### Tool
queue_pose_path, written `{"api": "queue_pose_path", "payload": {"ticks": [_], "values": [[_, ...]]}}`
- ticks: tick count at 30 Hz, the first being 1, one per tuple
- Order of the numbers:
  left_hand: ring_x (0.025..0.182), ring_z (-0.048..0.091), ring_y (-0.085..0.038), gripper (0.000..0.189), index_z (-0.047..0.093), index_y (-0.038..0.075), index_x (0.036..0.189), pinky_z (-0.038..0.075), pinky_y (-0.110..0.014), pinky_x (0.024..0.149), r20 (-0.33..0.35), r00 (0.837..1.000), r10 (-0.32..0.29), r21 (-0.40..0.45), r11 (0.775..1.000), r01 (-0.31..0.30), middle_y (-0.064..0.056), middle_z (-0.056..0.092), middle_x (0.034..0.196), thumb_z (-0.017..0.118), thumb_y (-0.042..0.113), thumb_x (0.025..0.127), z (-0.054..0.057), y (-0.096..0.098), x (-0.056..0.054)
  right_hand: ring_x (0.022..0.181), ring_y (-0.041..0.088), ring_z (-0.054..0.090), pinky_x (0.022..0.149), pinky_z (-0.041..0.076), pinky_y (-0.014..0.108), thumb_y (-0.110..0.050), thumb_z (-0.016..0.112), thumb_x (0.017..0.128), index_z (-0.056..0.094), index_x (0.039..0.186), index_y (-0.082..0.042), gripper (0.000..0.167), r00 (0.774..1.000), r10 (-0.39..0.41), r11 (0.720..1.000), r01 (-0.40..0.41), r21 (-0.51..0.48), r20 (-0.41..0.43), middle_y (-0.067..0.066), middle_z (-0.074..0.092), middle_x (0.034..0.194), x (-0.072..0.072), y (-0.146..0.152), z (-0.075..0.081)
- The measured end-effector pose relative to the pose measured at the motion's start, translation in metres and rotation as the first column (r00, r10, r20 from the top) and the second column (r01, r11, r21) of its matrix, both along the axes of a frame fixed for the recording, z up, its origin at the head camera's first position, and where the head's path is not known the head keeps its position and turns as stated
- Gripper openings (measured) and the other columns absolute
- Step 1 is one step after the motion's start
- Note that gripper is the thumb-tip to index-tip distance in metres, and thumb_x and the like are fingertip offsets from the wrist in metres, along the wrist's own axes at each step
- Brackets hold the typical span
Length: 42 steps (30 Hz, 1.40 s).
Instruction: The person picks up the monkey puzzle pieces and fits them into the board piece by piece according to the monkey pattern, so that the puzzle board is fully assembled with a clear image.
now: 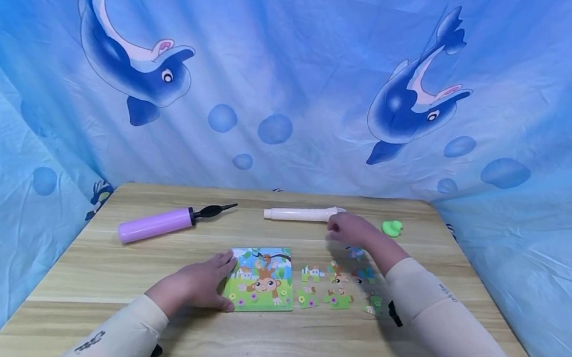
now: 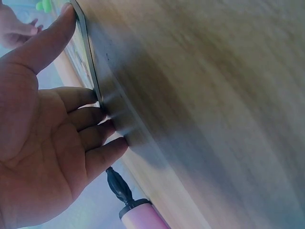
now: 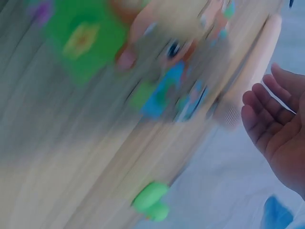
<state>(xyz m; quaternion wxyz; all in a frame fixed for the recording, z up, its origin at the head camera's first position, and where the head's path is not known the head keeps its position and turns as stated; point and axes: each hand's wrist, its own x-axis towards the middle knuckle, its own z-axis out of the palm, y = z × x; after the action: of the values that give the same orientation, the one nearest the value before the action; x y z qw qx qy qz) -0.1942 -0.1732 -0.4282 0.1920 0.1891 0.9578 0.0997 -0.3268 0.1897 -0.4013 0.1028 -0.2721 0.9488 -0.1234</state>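
Observation:
A square puzzle board (image 1: 270, 286) with a picture of a monkey lies on the table. My left hand (image 1: 203, 282) steadies its left side, thumb near the front corner and fingers near the back one. In the left wrist view the thumb and fingertips meet the edge of the board (image 2: 89, 52). To the right of the board, several loose jigsaw pieces (image 1: 338, 301) are spread out. Beyond them, my right hand (image 1: 354, 231) is over the table beside a white tube (image 1: 298, 214). Its fingers are loosely bent and hold nothing in the right wrist view.
A purple hand pump (image 1: 157, 226) with a black nozzle lies at the back left. Near the back right corner sits a small green toy duck (image 1: 392, 228). A blue curtain (image 1: 296, 76) with dolphins hangs behind and beside the wooden table (image 1: 269, 349).

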Motion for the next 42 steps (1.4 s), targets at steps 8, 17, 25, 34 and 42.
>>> {"api": "queue_pose_path", "payload": {"ticks": [8, 17, 25, 34, 42], "values": [[0.150, 0.018, -0.035, 0.105, 0.029, 0.006, 0.154, 0.031, -0.054, 0.115, -0.001, 1.000, -0.003, 0.002, 1.000, 0.003, -0.013, 0.017, 0.164, 0.073, 0.061, 0.077, 0.002, -0.001, 0.002, 0.104, 0.030, 0.061, 0.091, 0.050, 0.047, -0.016, 0.067, 0.092, 0.066, 0.116, -0.002, 0.027, 0.995, -0.018, 0.994, 0.007, 0.108, 0.096, 0.013, 0.064, 0.113, 0.001, 0.036, -0.008], [0.150, 0.017, -0.035, 0.104, 0.028, 0.008, 0.155, 0.031, -0.054, 0.115, -0.001, 1.000, 0.001, -0.003, 1.000, -0.001, -0.012, 0.017, 0.164, 0.073, 0.062, 0.078, 0.001, 0.000, 0.001, 0.094, 0.021, 0.054, 0.083, 0.050, 0.042, -0.017, 0.074, 0.087, 0.064, 0.110, -0.009, 0.026, 0.996, -0.020, 0.988, 0.007, 0.151, 0.083, 0.006, 0.057, 0.107, 0.005, 0.043, -0.021], [0.151, 0.017, -0.033, 0.103, 0.028, 0.009, 0.155, 0.031, -0.054, 0.115, 0.001, 1.000, 0.008, -0.002, 1.000, -0.008, -0.011, 0.016, 0.164, 0.073, 0.061, 0.078, 0.002, 0.000, 0.001, 0.094, 0.022, 0.055, 0.084, 0.050, 0.042, -0.023, 0.079, 0.084, 0.062, 0.104, -0.012, 0.029, 0.994, -0.105, 0.983, 0.099, 0.155, 0.033, 0.005, 0.056, 0.101, 0.003, 0.039, -0.024], [0.150, 0.018, -0.034, 0.103, 0.029, 0.009, 0.155, 0.033, -0.054, 0.114, 0.002, 1.000, 0.005, -0.002, 1.000, -0.005, -0.012, 0.017, 0.164, 0.073, 0.061, 0.077, 0.002, 0.000, 0.001, 0.078, 0.016, 0.051, 0.070, 0.045, 0.033, -0.013, 0.070, 0.091, 0.058, 0.094, -0.008, 0.014, 0.995, -0.066, 0.998, 0.067, -0.009, 0.072, 0.003, 0.057, 0.088, 0.002, 0.025, -0.016], [0.150, 0.018, -0.033, 0.103, 0.029, 0.008, 0.154, 0.033, -0.053, 0.114, 0.002, 1.000, 0.005, -0.003, 1.000, -0.005, -0.012, 0.018, 0.164, 0.074, 0.060, 0.077, 0.004, 0.000, 0.003, 0.075, 0.015, 0.048, 0.071, 0.042, 0.033, -0.016, 0.067, 0.094, 0.056, 0.097, -0.010, 0.013, 0.994, 0.000, 0.997, 0.009, -0.082, 0.108, 0.001, 0.054, 0.084, 0.005, -0.012, 0.000]]}}
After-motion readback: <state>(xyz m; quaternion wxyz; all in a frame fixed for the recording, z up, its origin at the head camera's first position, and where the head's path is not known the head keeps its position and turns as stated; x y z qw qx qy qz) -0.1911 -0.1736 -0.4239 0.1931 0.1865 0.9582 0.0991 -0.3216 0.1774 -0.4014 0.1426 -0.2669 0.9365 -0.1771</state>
